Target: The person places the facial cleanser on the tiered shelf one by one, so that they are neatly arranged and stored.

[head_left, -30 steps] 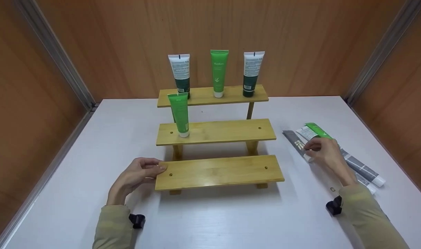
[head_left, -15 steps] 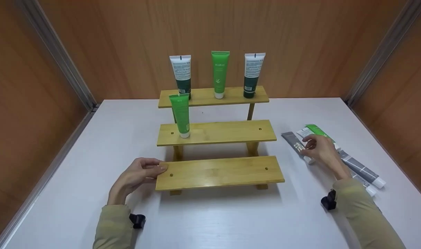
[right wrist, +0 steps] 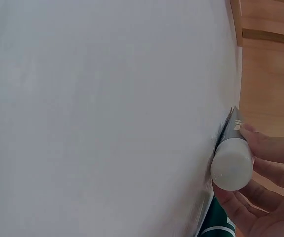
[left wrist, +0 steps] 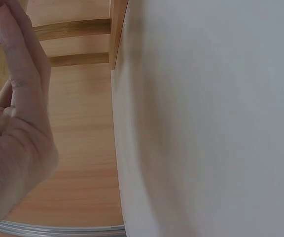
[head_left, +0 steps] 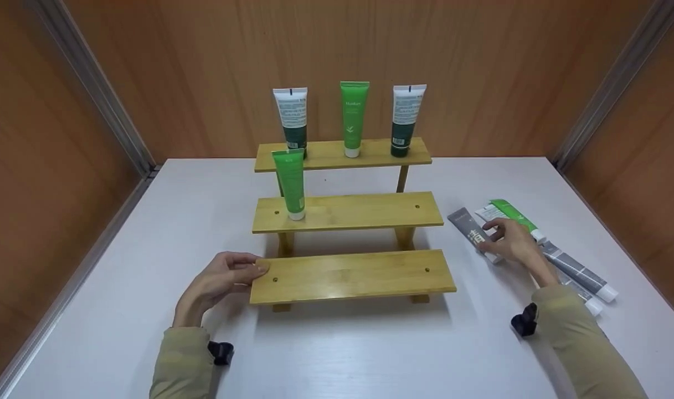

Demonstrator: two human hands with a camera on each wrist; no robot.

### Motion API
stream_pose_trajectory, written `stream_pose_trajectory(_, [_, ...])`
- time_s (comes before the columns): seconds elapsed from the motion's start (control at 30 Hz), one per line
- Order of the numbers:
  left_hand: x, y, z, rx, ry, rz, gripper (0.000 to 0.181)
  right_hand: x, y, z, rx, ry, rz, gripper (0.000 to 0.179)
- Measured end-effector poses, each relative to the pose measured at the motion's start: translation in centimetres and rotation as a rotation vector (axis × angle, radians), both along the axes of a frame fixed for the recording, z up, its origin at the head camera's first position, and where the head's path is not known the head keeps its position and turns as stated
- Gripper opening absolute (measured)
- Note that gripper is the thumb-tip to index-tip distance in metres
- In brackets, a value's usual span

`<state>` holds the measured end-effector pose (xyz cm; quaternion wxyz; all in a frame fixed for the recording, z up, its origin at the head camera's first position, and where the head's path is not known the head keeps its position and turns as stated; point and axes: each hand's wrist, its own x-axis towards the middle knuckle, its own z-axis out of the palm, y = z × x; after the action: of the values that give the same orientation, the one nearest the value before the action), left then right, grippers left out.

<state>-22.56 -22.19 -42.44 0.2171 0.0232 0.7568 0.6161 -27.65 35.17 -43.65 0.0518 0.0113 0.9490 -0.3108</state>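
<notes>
A person's right hand [head_left: 513, 241] pinches a gray tube [head_left: 465, 224] between thumb and fingers near its cap [right wrist: 232, 165], to the right of a three-step wooden rack [head_left: 370, 211], while the left hand [head_left: 219, 281] grips the left end of the lowest shelf [head_left: 353, 277]. The tube is on or just above the white table [head_left: 342, 360], flat end toward the rear; whether it touches cannot be told. It is likely light and soft-walled, apt to dent under a hard squeeze and perhaps slightly slick, the stiffer part by the cap offering the surest hold. Pale lettering marks the gray body, which thins to a flat edge opposite the round white cap.
</notes>
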Motion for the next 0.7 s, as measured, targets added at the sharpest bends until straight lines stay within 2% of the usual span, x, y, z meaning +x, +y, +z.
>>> stream_pose_trajectory(0.47, [-0.18, 0.04, -0.08, -0.017, -0.002, 0.006, 0.048, 0.69, -0.2, -0.03, -0.103, 0.141, -0.014, 0.053])
stream_pose_trajectory(0.7, [-0.11, 0.0, -0.2, -0.027, -0.001, 0.007, 0.05, 0.93, -0.66, 0.29, -0.194, 0.161, -0.047, 0.056])
